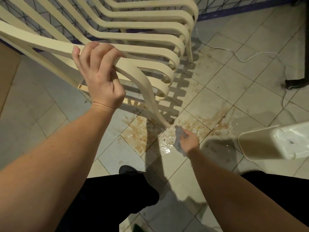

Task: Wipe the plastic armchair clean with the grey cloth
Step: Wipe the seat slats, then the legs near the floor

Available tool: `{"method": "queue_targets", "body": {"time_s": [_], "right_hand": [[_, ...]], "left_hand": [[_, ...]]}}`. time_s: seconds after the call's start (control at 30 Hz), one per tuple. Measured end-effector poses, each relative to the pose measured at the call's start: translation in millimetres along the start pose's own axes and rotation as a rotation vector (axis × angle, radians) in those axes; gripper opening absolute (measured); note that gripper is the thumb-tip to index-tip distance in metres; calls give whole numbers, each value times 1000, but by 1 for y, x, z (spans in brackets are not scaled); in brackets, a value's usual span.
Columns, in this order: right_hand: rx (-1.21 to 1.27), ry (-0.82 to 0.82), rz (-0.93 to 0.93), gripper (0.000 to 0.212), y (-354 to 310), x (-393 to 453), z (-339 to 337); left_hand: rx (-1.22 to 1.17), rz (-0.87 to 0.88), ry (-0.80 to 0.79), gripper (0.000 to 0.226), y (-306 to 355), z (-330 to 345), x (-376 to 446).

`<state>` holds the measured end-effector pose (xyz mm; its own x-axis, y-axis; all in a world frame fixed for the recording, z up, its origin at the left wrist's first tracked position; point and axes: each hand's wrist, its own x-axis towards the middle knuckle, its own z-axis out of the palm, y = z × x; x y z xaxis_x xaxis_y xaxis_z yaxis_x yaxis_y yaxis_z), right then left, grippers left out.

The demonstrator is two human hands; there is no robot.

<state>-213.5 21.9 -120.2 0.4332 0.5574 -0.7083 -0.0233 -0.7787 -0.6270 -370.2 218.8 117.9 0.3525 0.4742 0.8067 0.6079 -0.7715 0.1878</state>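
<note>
Cream plastic fills the upper half of the head view: the armchair [150, 39], slatted, is tipped over on its side, its slats sweeping from the upper left toward the right of the frame. The left hand [100, 76], left of centre, has its fingers curled over the nearest armrest strip and grips it, the forearm running down to the lower left edge. From that strip a curved leg drops to the tiled floor [225, 91] near the middle of the frame. Just right of the leg's foot, the right hand [188, 140] is closed round the grey cloth [178, 139], which is bunched and hangs out above and below the fist; whether the cloth touches the leg cannot be told. Brown stains [140, 133] and wet patches spread over the tiles around the foot. At the right edge lies a white bin [275, 143], tilted. A white cable [240, 57] snakes across the upper right.
</note>
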Motion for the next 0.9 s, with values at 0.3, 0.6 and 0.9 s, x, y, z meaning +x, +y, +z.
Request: {"method": "queue_targets", "body": {"time_s": [0.3,0.6,0.9], "right_hand": [[659,-80,99,47,-100,-18,49],[1142,63,167,41,-63,-42,34],[897,-99,199,45,-123,-30,53]], "left_hand": [[-6,39,67,36,-2,7,-1],[-8,13,20,41,1,4,0],[-24,29,14,40,-1,6,1]]}}
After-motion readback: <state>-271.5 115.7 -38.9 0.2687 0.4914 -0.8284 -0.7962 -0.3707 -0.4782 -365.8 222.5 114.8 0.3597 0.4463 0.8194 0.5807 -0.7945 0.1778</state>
